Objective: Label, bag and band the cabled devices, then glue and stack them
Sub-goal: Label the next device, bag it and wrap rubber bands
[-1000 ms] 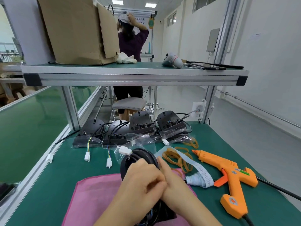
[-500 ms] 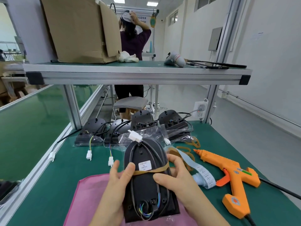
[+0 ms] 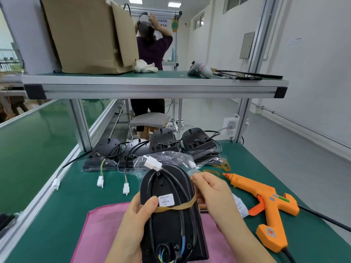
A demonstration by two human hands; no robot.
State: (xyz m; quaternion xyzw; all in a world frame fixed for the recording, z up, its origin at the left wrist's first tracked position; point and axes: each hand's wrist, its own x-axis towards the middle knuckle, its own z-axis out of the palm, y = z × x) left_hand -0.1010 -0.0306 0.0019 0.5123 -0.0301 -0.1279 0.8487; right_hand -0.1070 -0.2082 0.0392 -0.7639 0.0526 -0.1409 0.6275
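Left hand gripped the black cabled device, thumb pressing the rubber band stretched across it, just above the pink cloth. Right hand pinched that band's other end. Right of the cloth, an orange glue gun lay on the worktop; beyond the cloth stood four more devices.

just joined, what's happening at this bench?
A person is banding a black device held over a pink cloth. The left hand grips its left edge, thumb on the rubber band. The right hand pinches the band at the right edge. The band crosses the cable by the white label. An orange glue gun lies untouched on the right, and four more devices sit at the back.
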